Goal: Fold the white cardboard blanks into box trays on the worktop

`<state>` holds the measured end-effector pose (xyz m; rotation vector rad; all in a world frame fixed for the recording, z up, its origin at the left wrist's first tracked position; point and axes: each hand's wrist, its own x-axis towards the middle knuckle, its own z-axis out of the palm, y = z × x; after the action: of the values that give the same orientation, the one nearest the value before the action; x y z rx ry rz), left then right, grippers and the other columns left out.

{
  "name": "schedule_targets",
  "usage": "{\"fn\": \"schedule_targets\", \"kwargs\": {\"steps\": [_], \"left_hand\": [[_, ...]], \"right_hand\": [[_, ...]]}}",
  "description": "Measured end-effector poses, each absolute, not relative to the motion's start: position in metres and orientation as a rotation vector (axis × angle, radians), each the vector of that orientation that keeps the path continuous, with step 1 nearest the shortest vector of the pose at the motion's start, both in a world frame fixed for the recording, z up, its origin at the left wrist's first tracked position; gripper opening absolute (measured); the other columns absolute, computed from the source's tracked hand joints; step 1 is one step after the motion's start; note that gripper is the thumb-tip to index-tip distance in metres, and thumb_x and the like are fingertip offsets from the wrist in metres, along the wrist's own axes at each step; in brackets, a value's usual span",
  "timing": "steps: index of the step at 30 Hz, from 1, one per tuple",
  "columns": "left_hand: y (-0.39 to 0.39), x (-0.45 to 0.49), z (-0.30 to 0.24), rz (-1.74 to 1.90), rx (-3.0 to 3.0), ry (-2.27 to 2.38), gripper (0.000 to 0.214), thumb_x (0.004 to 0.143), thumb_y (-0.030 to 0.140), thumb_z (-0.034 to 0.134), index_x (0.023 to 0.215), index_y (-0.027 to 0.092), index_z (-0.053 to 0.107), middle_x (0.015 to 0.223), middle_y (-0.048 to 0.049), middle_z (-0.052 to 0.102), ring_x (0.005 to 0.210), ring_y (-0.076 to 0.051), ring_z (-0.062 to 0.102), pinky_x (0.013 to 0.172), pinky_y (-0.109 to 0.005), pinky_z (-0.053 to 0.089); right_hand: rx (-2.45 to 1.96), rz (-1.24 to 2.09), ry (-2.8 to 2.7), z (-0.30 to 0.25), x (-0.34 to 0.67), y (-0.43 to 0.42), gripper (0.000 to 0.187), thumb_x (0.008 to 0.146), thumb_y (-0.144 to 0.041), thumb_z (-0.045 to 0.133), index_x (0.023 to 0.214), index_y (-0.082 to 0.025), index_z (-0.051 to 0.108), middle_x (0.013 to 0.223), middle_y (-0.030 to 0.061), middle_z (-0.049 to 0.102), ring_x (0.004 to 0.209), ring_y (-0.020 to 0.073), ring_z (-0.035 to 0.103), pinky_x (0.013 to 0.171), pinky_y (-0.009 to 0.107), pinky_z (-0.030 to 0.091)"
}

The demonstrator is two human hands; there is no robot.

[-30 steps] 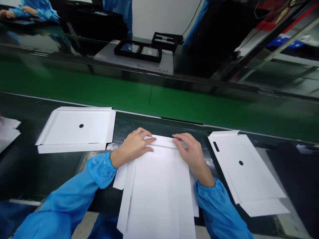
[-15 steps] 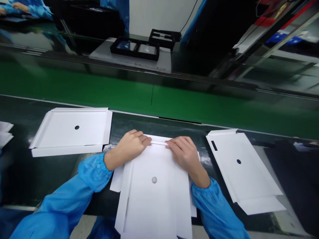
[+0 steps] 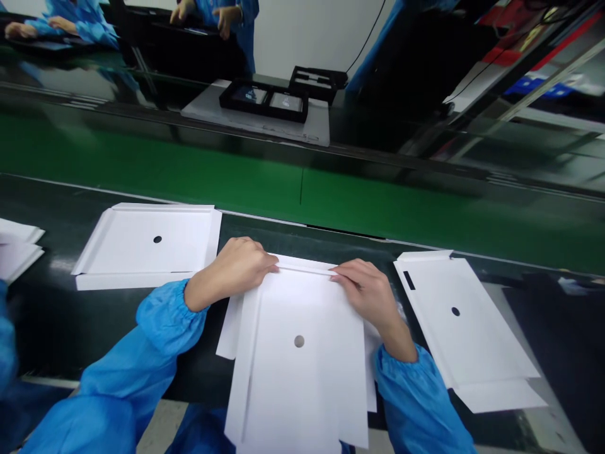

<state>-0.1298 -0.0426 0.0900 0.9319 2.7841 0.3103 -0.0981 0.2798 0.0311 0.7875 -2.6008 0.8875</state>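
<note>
A white cardboard box blank [image 3: 302,384] with a round hole near its middle lies in front of me, its near end reaching past the table edge. At its far edge, a narrow flap is folded up. My left hand [image 3: 241,268] pinches that flap near its left end, fingers closed. Toward the right end, my right hand [image 3: 368,290] pinches the same flap between thumb and fingers. Parts of other white sheets [image 3: 230,331] stick out beneath the blank on both sides.
Left of me lies a partly folded white blank [image 3: 137,249]; another blank [image 3: 466,328] lies to the right. White sheets [image 3: 19,252] sit at the far left. Beyond the green strip [image 3: 227,180], a black tray [image 3: 262,101] rests on a board. Co-workers' hands [image 3: 203,16] show behind.
My hands have moved apart along the flap, the left toward the left corner and the right toward the right. The view has shifted slightly.
</note>
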Motion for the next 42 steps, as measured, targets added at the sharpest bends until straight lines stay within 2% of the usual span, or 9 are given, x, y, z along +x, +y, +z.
{"fn": "schedule_targets", "kwargs": {"steps": [4,9,17,23,29,32,34,37,42], "left_hand": [[-0.042,-0.129,0.099,0.204,0.870,2.711,0.032,0.107,0.037,0.053,0.095,0.024,0.078,0.083,-0.0055,0.070,0.087,-0.024,0.068,0.066,-0.032,0.032],[-0.048,-0.129,0.102,0.400,0.856,2.818,0.025,0.103,0.040,0.061,0.107,0.025,0.081,0.093,-0.0044,0.075,0.091,-0.022,0.070,0.070,-0.030,0.038],[-0.050,-0.124,0.104,0.352,0.915,2.983,0.029,0.103,0.037,0.060,0.089,0.020,0.080,0.082,-0.0064,0.072,0.084,-0.022,0.070,0.068,-0.031,0.037],[-0.047,-0.123,0.110,0.112,0.841,2.802,0.031,0.104,0.036,0.056,0.086,0.021,0.076,0.085,-0.0060,0.072,0.089,-0.027,0.070,0.064,-0.035,0.028],[-0.039,-0.124,0.105,0.501,0.839,2.536,0.034,0.100,0.049,0.059,0.124,0.031,0.075,0.104,0.0011,0.076,0.093,-0.024,0.068,0.072,-0.034,0.036],[-0.038,-0.131,0.094,0.804,0.685,2.418,0.036,0.094,0.047,0.066,0.119,0.024,0.077,0.101,0.0010,0.075,0.086,-0.019,0.066,0.074,-0.031,0.041],[-0.040,-0.137,0.087,0.990,0.537,2.390,0.036,0.089,0.045,0.070,0.113,0.019,0.077,0.102,-0.0003,0.075,0.089,-0.019,0.067,0.075,-0.030,0.044],[-0.047,-0.142,0.086,1.322,0.323,2.361,0.041,0.086,0.049,0.071,0.111,0.016,0.072,0.109,-0.0034,0.074,0.097,-0.022,0.070,0.078,-0.029,0.049],[-0.052,-0.137,0.096,1.205,0.172,2.386,0.046,0.086,0.054,0.069,0.114,0.018,0.060,0.111,-0.0054,0.073,0.095,-0.024,0.071,0.069,-0.030,0.048]], "right_hand": [[0.817,0.851,-2.545,0.030,-0.100,0.282,0.006,0.099,-0.014,0.067,0.099,-0.018,0.071,0.095,-0.0008,0.070,0.089,0.0131,0.061,0.080,0.034,0.045],[0.836,0.795,-2.482,0.044,-0.102,0.280,0.009,0.098,-0.010,0.067,0.103,-0.017,0.069,0.095,0.0014,0.068,0.089,0.0146,0.059,0.079,0.035,0.044],[0.752,0.992,-2.501,0.055,-0.096,0.283,0.018,0.095,-0.013,0.072,0.111,-0.023,0.072,0.104,0.0002,0.071,0.097,0.0137,0.064,0.084,0.032,0.052],[0.812,0.938,-2.559,0.047,-0.093,0.287,0.010,0.098,-0.014,0.069,0.103,-0.022,0.069,0.098,-0.0025,0.070,0.092,0.0118,0.063,0.081,0.031,0.049],[0.933,0.916,-2.491,0.055,-0.096,0.252,0.011,0.100,-0.015,0.067,0.107,-0.023,0.069,0.105,-0.0017,0.072,0.097,0.0148,0.062,0.085,0.035,0.048],[0.798,1.101,-2.528,0.060,-0.096,0.239,0.030,0.101,-0.022,0.065,0.131,-0.025,0.065,0.125,0.0020,0.069,0.108,0.0160,0.064,0.094,0.035,0.052],[0.482,1.295,-2.694,0.062,-0.097,0.241,0.062,0.097,-0.036,0.071,0.153,-0.022,0.049,0.137,0.0070,0.065,0.112,0.0187,0.066,0.094,0.036,0.055],[-0.011,1.478,-3.035,0.065,-0.098,0.259,0.094,0.082,-0.051,0.081,0.160,-0.018,0.039,0.139,0.0093,0.065,0.117,0.0244,0.068,0.095,0.037,0.056],[-0.162,1.463,-3.388,0.080,-0.102,0.294,0.046,0.085,-0.049,0.070,0.114,-0.013,0.073,0.111,0.0084,0.075,0.098,0.0268,0.072,0.078,0.033,0.055]]}}
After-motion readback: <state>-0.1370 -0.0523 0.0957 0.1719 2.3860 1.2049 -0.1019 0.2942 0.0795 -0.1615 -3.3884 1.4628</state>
